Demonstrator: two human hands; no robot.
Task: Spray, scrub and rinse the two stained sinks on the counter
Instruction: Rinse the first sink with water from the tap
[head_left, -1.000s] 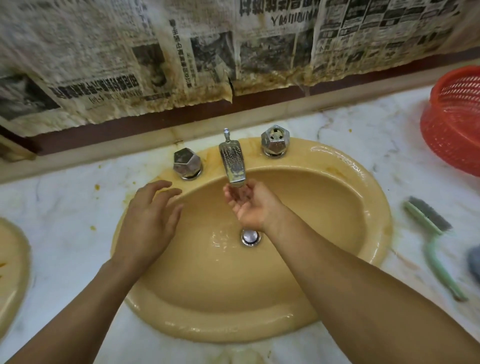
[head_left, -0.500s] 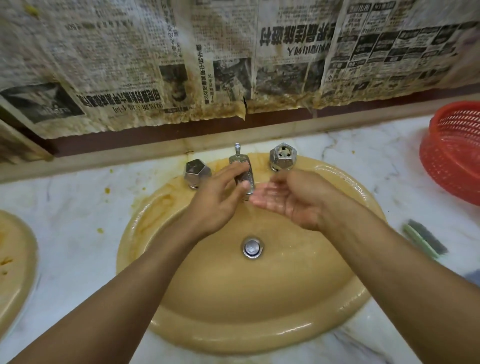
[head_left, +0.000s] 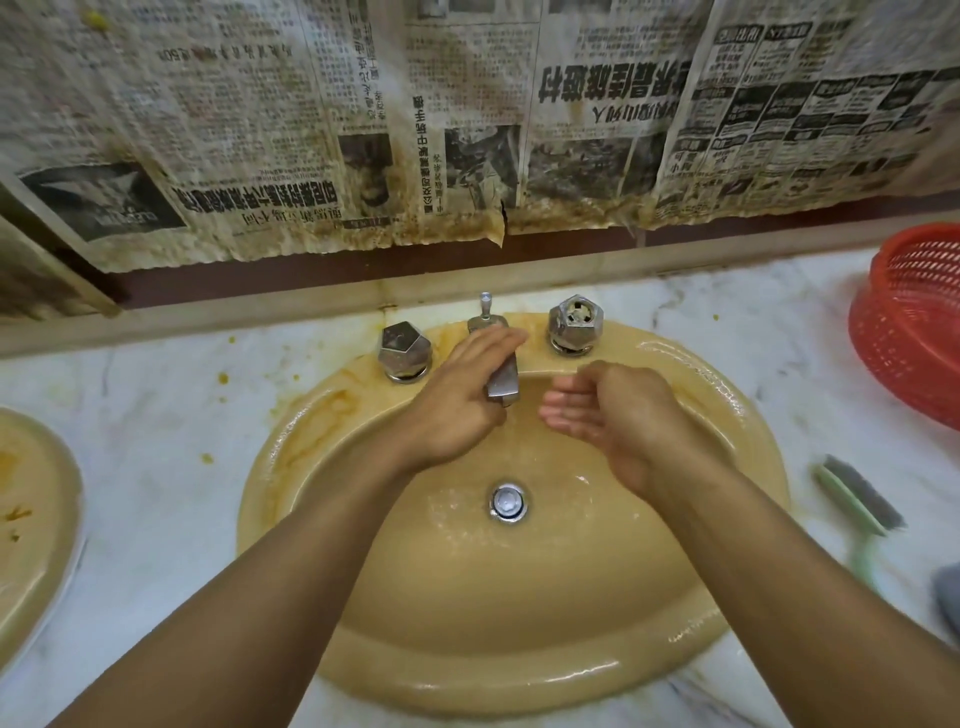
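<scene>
Left hand (head_left: 462, 400) wraps fingers round spout (head_left: 505, 383). Right hand (head_left: 618, 415) cupped beside it, fingers relaxed, holding nothing. Yellow sink (head_left: 519, 649) in desk (head_left: 156, 467); second sink (head_left: 31, 519) at left edge, stained.

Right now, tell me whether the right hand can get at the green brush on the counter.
Probably yes. The right hand holds nothing, and the green brush lies in the open on the counter right of the sink, with only the rim and bare marble between.
</scene>
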